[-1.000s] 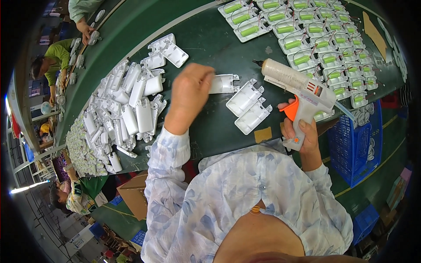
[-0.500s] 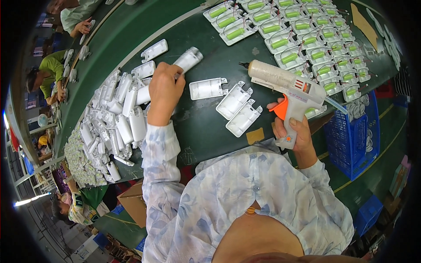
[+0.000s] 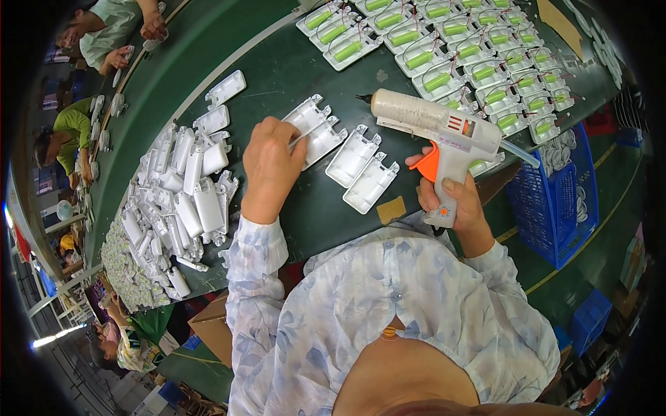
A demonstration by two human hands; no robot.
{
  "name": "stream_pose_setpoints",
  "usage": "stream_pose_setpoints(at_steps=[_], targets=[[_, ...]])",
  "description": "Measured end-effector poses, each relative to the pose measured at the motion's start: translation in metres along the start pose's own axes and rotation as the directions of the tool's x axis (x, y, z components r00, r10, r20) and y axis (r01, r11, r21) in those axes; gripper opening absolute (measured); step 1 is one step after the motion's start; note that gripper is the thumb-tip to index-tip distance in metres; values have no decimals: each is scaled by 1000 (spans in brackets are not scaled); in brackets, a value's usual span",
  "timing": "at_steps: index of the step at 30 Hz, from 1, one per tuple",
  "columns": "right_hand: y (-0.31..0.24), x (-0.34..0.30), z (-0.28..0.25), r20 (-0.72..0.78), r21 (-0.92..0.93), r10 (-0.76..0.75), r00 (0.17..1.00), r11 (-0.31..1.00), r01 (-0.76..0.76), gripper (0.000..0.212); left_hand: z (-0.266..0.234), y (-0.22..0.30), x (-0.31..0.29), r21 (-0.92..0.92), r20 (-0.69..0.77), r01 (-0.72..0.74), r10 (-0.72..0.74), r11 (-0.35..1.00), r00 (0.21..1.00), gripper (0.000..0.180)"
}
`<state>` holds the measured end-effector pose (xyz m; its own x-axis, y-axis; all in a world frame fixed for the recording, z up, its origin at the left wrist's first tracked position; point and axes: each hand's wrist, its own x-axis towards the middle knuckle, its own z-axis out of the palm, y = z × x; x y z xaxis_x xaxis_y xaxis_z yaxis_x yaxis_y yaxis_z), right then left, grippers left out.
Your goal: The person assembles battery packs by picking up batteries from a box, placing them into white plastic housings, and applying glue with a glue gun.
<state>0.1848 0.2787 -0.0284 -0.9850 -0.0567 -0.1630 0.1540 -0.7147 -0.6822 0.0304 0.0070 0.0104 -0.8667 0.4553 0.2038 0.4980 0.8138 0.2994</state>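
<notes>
My right hand [image 3: 456, 197] is wrapped round the grip of a white hot glue gun [image 3: 444, 132] with an orange trigger; its nozzle points left above the table. My left hand [image 3: 272, 163] is closed on the near end of a white plastic housing half [image 3: 303, 116], its fingertips partly hidden. That piece lies open side up, edge to edge with a second housing half [image 3: 323, 142]. Two more open halves, one farther [image 3: 352, 157] and one nearer [image 3: 370, 183], lie side by side between my hands.
A heap of white housing parts [image 3: 184, 201] is at the left. Rows of housings with green battery cells [image 3: 437, 82] cover the far right. A tan patch [image 3: 391, 210] lies near the table edge; a blue crate [image 3: 544, 215] stands right. Co-workers sit across on the left.
My left hand has brought the housing half from beside the heap down next to another one on the table. The glue gun stays in my right hand.
</notes>
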Motion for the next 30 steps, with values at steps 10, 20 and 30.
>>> stream_pose_setpoints(at_steps=[10,20,30], targets=[[10,0,-8,41,50,35,999,998,-37,69,-11,14,-30,-132,-186,-12,-13,991,983,19],[0,5,-37,188,104,51,981,992,-72,66,-144,-96,-327,-821,-561,187,-822,539,-95,14],[-6,6,-40,64,2,91,994,996,-91,59,18,-93,-525,-307,234,949,-972,-75,-2,88]])
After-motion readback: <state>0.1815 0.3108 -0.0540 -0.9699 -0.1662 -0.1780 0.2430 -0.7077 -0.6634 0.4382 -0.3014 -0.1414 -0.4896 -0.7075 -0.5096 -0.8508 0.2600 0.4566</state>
